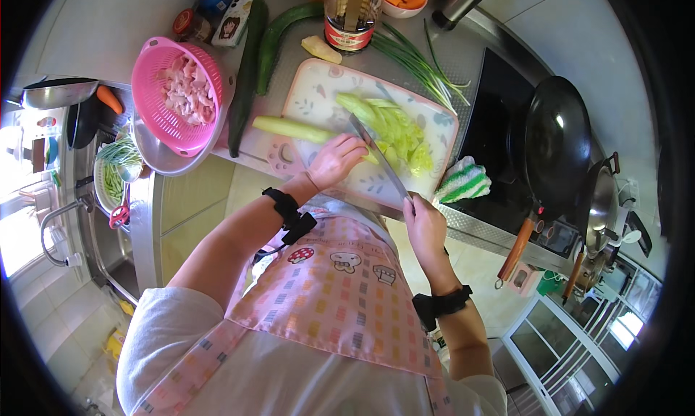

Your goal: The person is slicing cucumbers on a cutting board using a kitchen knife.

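My right hand (426, 226) grips the handle of a kitchen knife (386, 163), its blade slanting across the cutting board (309, 98). Close to the blade's left side, my left hand (339, 158) presses its fingertips on a pale green vegetable piece, mostly hidden beneath them. A peeled pale green stalk, likely celtuce (293, 128), lies just beyond that hand, one end past the board's edge. Thin slices of the same vegetable (399, 131) are spread in a loose pile to the right of the knife.
Left stands a pink colander (155, 114) of raw meat chunks (187, 93) in a metal bowl. Cucumbers (248, 74), ginger (321, 49), a sauce bottle (352, 19), scallions (415, 60) and a carrot bowl (403, 8) sit behind the board. A striped cloth (466, 181) and black wok (558, 139) are right.
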